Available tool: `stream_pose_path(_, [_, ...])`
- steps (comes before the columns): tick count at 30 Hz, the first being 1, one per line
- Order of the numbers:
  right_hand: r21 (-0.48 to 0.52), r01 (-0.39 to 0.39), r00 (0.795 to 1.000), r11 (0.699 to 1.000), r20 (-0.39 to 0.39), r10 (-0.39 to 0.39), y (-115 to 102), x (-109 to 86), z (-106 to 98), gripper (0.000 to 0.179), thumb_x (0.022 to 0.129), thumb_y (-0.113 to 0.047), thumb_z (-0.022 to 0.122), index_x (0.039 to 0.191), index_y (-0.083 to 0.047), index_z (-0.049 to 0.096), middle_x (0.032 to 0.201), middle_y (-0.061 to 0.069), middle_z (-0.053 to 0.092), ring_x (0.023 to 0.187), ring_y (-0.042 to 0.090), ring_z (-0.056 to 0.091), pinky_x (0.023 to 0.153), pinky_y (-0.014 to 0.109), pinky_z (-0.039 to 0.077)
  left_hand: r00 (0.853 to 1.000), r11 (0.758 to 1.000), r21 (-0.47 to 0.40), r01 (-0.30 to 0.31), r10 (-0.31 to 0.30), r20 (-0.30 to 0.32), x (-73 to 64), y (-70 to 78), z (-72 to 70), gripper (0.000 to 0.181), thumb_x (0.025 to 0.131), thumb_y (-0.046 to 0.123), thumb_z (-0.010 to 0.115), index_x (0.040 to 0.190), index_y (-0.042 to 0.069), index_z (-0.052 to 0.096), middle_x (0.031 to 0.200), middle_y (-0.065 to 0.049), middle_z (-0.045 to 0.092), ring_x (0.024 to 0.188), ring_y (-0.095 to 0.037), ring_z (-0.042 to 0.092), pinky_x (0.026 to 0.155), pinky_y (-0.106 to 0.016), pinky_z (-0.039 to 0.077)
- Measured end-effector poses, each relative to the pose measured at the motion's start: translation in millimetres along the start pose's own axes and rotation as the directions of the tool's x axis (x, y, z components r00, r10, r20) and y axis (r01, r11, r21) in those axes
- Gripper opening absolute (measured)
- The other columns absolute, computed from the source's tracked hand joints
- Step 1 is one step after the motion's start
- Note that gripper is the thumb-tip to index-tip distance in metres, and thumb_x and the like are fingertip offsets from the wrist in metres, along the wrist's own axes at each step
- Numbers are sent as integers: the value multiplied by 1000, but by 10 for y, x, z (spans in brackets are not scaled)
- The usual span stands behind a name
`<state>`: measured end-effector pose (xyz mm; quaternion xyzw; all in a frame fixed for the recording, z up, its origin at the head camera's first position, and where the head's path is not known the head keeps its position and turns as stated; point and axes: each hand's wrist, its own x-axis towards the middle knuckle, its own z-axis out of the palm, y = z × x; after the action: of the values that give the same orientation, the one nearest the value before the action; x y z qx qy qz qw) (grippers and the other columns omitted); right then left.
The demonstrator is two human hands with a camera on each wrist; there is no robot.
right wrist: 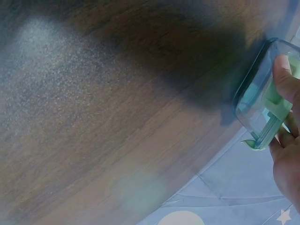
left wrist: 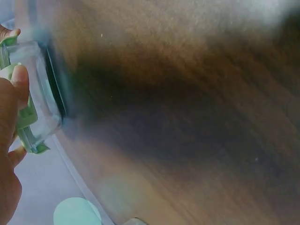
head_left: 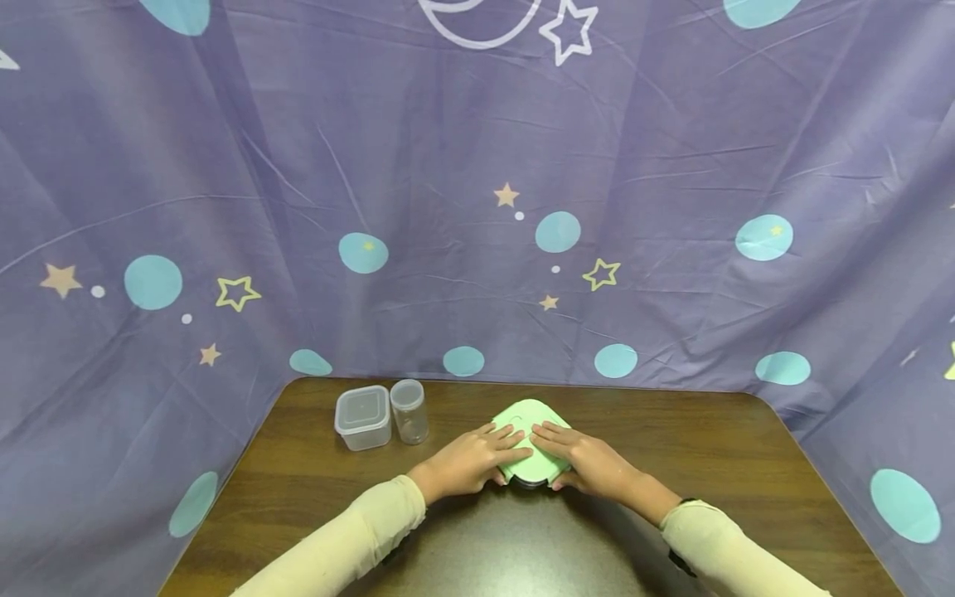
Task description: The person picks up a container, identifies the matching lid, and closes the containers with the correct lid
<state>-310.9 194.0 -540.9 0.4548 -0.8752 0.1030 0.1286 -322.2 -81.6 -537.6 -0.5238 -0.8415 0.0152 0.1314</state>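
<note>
A clear food container with a light green clip-on lid (head_left: 531,452) stands near the middle of the table. My left hand (head_left: 477,458) lies over the lid's left side, fingers spread on top. In the left wrist view, its thumb (left wrist: 20,82) presses a green side flap (left wrist: 28,115) against the clear wall. From the other side, my right hand (head_left: 597,466) grips the lid in the same way. Its thumb (right wrist: 283,77) touches another flap (right wrist: 277,101) in the right wrist view. The clear body (right wrist: 253,96) shows below the lid; its contents cannot be made out.
At the back left of the wooden table (head_left: 298,497) stand a square clear tub (head_left: 364,419) with a lid and a clear cylindrical jar (head_left: 410,414). A purple curtain (head_left: 448,166) with stars and dots hangs behind the table and at its sides.
</note>
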Motion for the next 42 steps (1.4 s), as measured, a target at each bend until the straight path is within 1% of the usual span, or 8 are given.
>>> stream_pose_path(3, [-2,-5,1000,1000,5,5,-8,-5,-2,84,70,-30,89,143,-2,57,150,14,55,138,34,54,104,46,52,1000,1000,-15,11,-11,-15,-8,8,25,65,89,37,73,149,21,53,150,-8,54,139,-28,54,113,-48,46])
stream_pose_path(7, [15,-21,1000,1000,16,21,-23,-14,-21,82,72,-28,88,143,-2,57,151,14,54,139,35,53,104,47,52,1000,1000,-13,20,-20,-16,-7,18,33,66,90,37,72,150,22,52,151,-7,53,140,-26,53,115,-47,45])
stream_pose_path(13, [11,-21,999,1000,25,21,-23,-10,-25,82,73,-28,87,143,-1,56,152,15,53,139,36,52,105,47,52,999,1000,-13,23,-23,-29,-16,25,37,65,89,37,72,149,21,53,150,-8,54,138,-26,54,113,-47,46])
stream_pose_path(17, [1,-22,999,1000,26,22,-8,-5,-20,82,72,-28,87,143,-2,56,152,14,53,139,35,52,107,46,51,999,1000,0,31,-31,-10,-3,23,35,66,89,39,70,150,21,52,152,-7,53,139,-26,54,114,-47,45])
stream_pose_path(21, [-2,-21,999,1000,25,21,6,-1,-13,82,72,-28,88,144,-1,56,152,14,53,139,35,52,107,47,50,999,999,33,30,-30,15,22,15,13,67,88,42,68,150,22,52,152,-6,53,139,-25,54,114,-46,46])
stream_pose_path(26, [-4,-24,999,1000,27,24,-1,5,-1,83,73,-29,87,144,-2,55,153,14,52,140,34,52,107,46,50,1000,999,31,27,-27,15,20,12,-4,66,88,42,68,149,21,53,151,-6,54,137,-25,56,113,-47,47])
stream_pose_path(34, [-12,1,1000,1000,1,-1,-22,13,4,83,71,-28,88,143,-1,57,150,16,55,137,36,54,105,46,52,1000,999,20,27,-27,-16,-14,18,5,64,89,42,68,148,21,54,149,-7,56,137,-25,56,113,-47,47])
stream_pose_path(42, [-12,11,999,1000,-32,-12,-43,-7,35,84,69,-27,89,142,1,57,148,17,57,136,36,55,104,46,53,998,998,15,54,-54,-17,-39,54,52,62,91,39,68,149,22,53,151,-5,54,139,-24,54,116,-46,44])
